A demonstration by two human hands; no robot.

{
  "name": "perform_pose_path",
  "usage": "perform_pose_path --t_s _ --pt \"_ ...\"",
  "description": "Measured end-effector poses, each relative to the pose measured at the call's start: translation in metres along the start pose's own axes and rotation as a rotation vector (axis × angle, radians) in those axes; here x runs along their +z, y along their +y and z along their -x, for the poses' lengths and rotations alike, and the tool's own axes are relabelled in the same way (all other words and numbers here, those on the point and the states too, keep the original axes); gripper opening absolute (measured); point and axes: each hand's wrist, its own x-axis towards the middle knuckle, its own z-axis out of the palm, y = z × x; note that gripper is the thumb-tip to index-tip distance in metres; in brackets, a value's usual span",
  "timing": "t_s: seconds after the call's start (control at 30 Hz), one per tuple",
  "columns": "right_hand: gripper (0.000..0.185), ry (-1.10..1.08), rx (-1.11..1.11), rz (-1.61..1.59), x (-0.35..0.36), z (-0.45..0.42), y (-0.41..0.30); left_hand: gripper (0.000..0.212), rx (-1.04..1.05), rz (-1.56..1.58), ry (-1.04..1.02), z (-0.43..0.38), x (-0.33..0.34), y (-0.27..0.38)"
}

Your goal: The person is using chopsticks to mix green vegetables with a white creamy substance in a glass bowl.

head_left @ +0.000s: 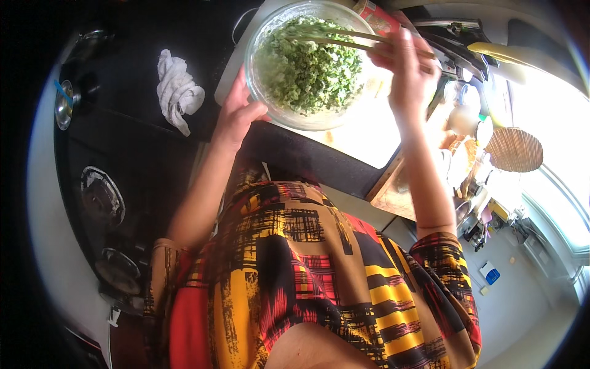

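Observation:
A clear glass bowl (308, 122) holds a chopped green mixture (318, 76) with whitish coating or bits in it. My left hand (240, 113) grips the bowl's rim and side at its lower left, the thumb on the outside. In my right hand (408, 64) is a pair of long chopsticks (352, 38), whose tips reach into the upper part of the mixture and look blurred. The bowl is over a white cutting board (368, 138) on the dark counter. Just behind my right hand, beyond the bowl, is a red printed container (378, 17), partly hidden.
A twisted white cloth (177, 92) lies on the dark counter to the left. Farther left are a metal bowl (64, 105) with a blue item and a burner-like round fitting (103, 196). Jars and a woven round item (515, 150) stand at the right, near a bright window.

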Motion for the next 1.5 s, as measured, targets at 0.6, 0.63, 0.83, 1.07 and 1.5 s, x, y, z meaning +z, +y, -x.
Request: perform_pose_path --t_s 0.6,0.63,0.83,1.07,1.5 --pt "0.024 -0.135 -0.074 0.18 -0.073 0.031 -0.02 0.086 -0.019 -0.024 0.0 0.001 -0.004 0.0" --pt "0.025 -0.101 -0.069 0.092 -0.073 0.026 -0.014 0.086 -0.014 -0.027 -0.002 0.001 -0.004 0.0" --pt "0.024 0.207 0.112 -0.182 -0.058 0.026 0.012 0.085 0.002 0.002 -0.017 0.001 -0.005 -0.002" --pt "0.023 0.12 0.377 -0.311 -0.024 0.075 0.04 0.084 -0.009 0.014 -0.034 0.0 -0.006 -0.001" --pt "0.029 0.186 0.286 -0.316 -0.061 0.027 0.073 0.085 0.002 -0.004 -0.033 0.001 -0.004 0.002"
